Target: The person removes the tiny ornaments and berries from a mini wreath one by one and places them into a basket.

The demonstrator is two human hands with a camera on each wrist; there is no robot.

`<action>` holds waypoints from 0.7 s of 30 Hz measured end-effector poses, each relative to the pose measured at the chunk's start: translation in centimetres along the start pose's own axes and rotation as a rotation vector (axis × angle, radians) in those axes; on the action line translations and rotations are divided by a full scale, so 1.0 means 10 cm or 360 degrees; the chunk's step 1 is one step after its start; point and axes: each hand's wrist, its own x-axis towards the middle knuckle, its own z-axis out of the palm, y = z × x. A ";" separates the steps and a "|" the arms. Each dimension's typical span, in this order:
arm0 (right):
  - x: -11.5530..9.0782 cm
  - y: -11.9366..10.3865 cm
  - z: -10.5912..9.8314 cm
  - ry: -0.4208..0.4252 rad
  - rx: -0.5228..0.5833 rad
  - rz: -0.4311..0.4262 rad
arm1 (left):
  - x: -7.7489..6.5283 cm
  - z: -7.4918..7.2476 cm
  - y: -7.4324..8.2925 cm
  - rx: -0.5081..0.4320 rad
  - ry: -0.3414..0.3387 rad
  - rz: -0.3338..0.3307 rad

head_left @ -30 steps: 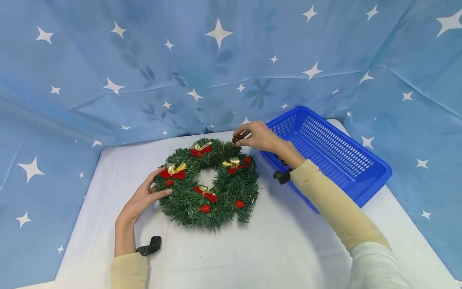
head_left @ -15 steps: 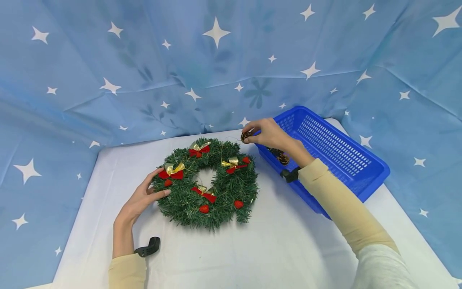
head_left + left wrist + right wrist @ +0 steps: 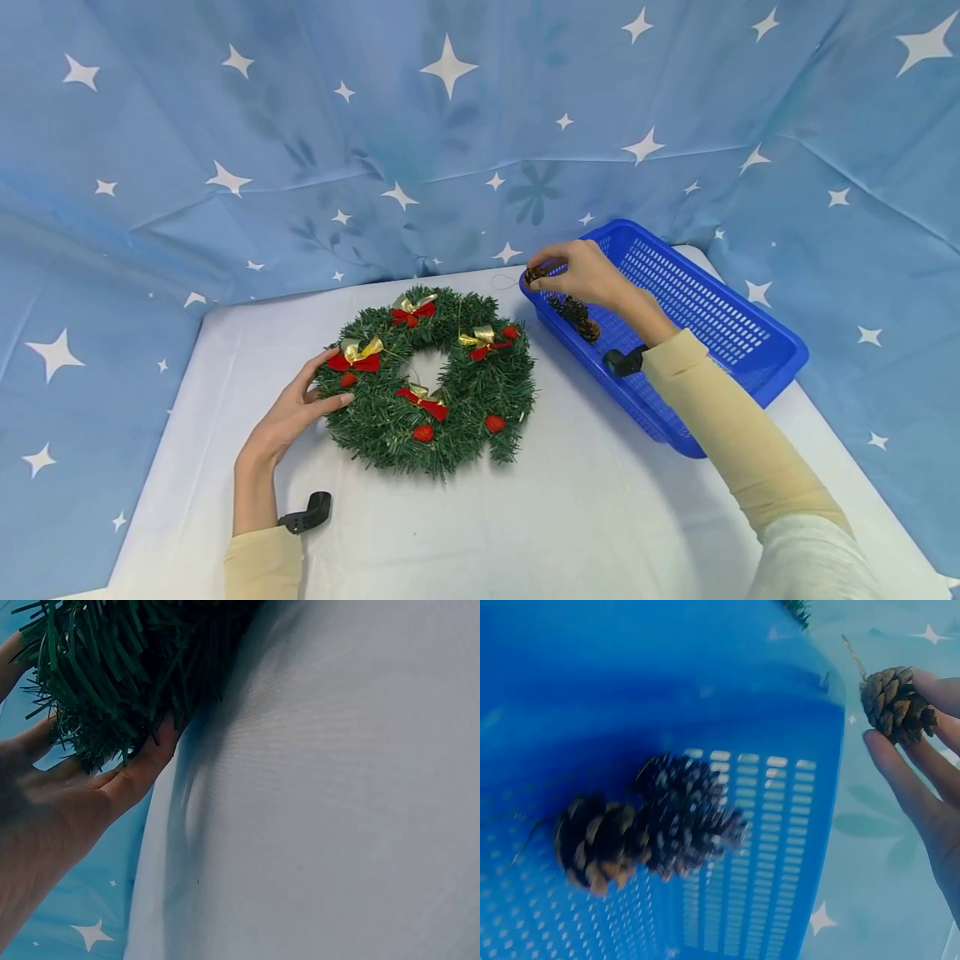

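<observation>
From where I stand, the person's left hand (image 3: 294, 410) grips the outer left edge of a bushy green artificial wreath (image 3: 375, 433), thumb on one side and fingers on the other. The right hand (image 3: 583, 271) pinches a small brown scaly pine cone (image 3: 891, 703) between thumb and fingers, a thin wiry gold thread (image 3: 853, 657) trailing from it.

The two hands are well apart, with the wreath between them: it lies just right of the left hand, and to the left of the right hand and nearer the body. The cone sits at the corner of a blue perforated plastic basket (image 3: 791, 354); I can't tell whether it touches the rim. The basket is beneath the right hand and forearm, its long axis slanting from that hand back toward the person's right.

Inside, below the right hand, lie a brown pine cone (image 3: 596, 844) and, against it, a darker pine-cone clump (image 3: 681, 814), perhaps more than one cone. The wreath carries red bows with gold ribbon (image 3: 356, 363) and red berry-like ornaments (image 3: 423, 433). White cloth covers the tabletop (image 3: 465, 533).
</observation>
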 end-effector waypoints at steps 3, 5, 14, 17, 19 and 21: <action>-0.02 0.06 -0.04 0.0012 -0.0001 0.0013 | 0.00 0.00 0.00 0.0004 0.0001 0.0001; -0.02 0.10 -0.05 0.0015 -0.0005 0.0017 | 0.00 0.00 0.00 0.0003 0.0001 0.0000; -0.06 0.33 -0.07 0.0041 -0.0054 0.0095 | -0.01 0.01 0.00 0.0009 0.0004 0.0006; -0.06 0.39 -0.06 0.0033 -0.0051 0.0139 | -0.01 0.00 0.01 0.0003 0.0002 0.0007; -0.05 0.44 -0.04 0.0026 -0.0055 0.0158 | -0.01 0.00 0.01 0.0001 0.0001 0.0007; -0.03 0.47 -0.03 0.0019 -0.0058 0.0164 | -0.01 0.00 0.01 0.0002 0.0002 0.0006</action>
